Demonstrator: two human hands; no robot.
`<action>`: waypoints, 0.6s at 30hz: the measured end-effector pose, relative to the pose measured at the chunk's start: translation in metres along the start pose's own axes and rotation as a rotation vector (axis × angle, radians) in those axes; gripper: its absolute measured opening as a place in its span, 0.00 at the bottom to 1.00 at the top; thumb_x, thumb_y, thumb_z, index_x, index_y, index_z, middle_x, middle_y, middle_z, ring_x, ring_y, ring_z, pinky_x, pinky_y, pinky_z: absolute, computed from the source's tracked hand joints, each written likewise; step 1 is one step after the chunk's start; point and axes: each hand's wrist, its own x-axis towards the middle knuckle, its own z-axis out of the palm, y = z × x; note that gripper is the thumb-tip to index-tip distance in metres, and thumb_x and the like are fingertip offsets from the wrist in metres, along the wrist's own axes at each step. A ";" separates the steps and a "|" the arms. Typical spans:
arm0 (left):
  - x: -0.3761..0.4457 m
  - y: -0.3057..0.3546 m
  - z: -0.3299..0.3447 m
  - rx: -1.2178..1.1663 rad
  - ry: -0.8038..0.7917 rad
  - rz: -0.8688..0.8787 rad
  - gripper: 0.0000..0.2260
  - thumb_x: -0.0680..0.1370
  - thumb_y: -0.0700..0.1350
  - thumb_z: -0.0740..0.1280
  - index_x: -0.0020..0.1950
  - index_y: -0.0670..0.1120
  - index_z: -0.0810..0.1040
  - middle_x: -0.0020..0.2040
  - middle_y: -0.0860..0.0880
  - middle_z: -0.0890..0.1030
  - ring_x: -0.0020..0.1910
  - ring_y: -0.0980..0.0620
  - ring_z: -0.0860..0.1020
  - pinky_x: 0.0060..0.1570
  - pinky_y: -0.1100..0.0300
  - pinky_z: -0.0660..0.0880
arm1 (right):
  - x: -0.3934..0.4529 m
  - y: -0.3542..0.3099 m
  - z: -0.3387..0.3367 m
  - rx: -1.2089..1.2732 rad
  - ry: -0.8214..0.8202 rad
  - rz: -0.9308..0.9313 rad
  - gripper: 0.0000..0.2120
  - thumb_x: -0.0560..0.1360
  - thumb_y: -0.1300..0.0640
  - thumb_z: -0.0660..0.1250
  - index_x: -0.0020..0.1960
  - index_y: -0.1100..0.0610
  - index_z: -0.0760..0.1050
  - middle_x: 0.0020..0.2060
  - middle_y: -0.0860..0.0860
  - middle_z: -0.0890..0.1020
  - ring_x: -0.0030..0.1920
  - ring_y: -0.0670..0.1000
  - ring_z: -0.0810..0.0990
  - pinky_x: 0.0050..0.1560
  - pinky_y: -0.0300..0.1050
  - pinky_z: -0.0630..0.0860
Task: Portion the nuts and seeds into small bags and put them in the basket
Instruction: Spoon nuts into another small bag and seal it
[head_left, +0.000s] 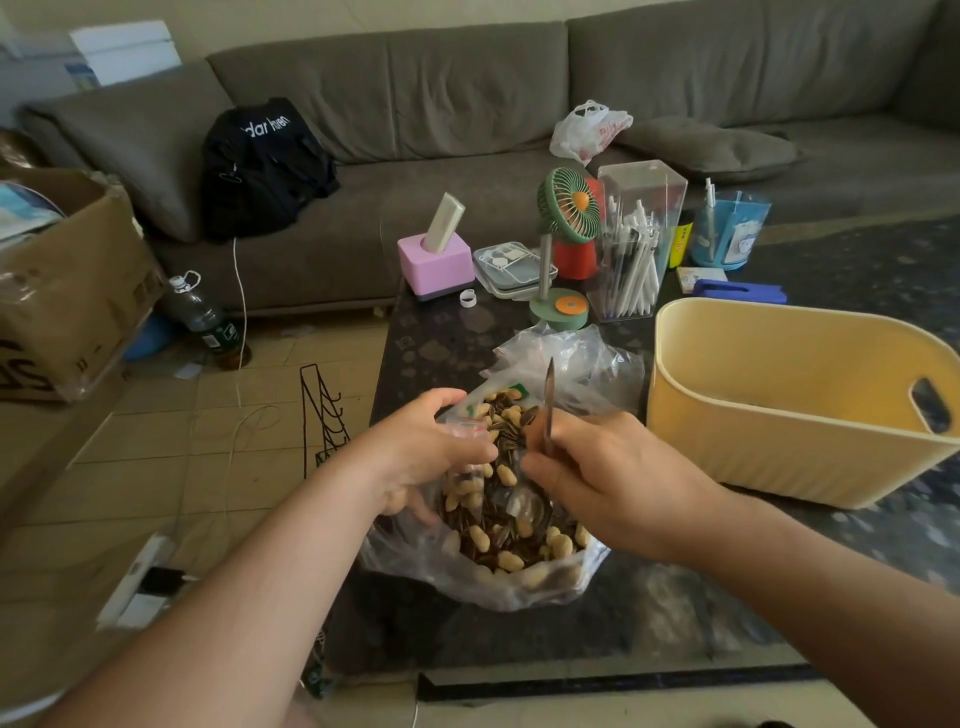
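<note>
Head view, big bag (483, 566): nearest me at the desk's (701, 613) front edge, open-mouthed, full of mixed peanuts and striped seeds.
Left hand (421, 457): fingers curled round a small zip bag (467, 423), holding its mouth up over the heap.
Right hand (608, 478): I grip a metal spoon (546, 410), handle standing up, bowl down among the nuts.
Doing it well: I'd lift modest scoops, keep the small bag's mouth wide and low over the big bag so spills fall back.
Basket (769, 441): yellow, at the desk's right side, just beyond my right hand.
Hard to tell: spoon bowl blurred behind plastic; how full the small bag is; basket floor mostly hidden by its wall.
</note>
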 end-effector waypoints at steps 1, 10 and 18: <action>0.000 0.000 0.002 -0.024 -0.011 0.002 0.39 0.76 0.43 0.79 0.80 0.62 0.65 0.67 0.51 0.79 0.59 0.45 0.78 0.41 0.32 0.83 | -0.001 -0.001 0.003 0.042 0.000 0.024 0.11 0.83 0.42 0.59 0.50 0.48 0.73 0.36 0.43 0.79 0.37 0.46 0.78 0.42 0.53 0.77; 0.003 0.003 0.015 -0.204 0.056 0.131 0.34 0.76 0.40 0.80 0.76 0.60 0.70 0.61 0.51 0.86 0.59 0.46 0.83 0.46 0.35 0.85 | 0.001 -0.001 0.019 0.322 0.074 0.413 0.08 0.86 0.51 0.61 0.50 0.49 0.75 0.38 0.48 0.85 0.37 0.45 0.84 0.43 0.46 0.83; 0.002 -0.002 -0.002 0.030 0.234 0.369 0.31 0.61 0.64 0.81 0.59 0.65 0.69 0.58 0.57 0.87 0.54 0.51 0.87 0.59 0.42 0.83 | 0.008 0.008 0.022 0.919 0.141 0.769 0.07 0.87 0.55 0.60 0.55 0.58 0.74 0.40 0.59 0.84 0.34 0.54 0.84 0.39 0.47 0.83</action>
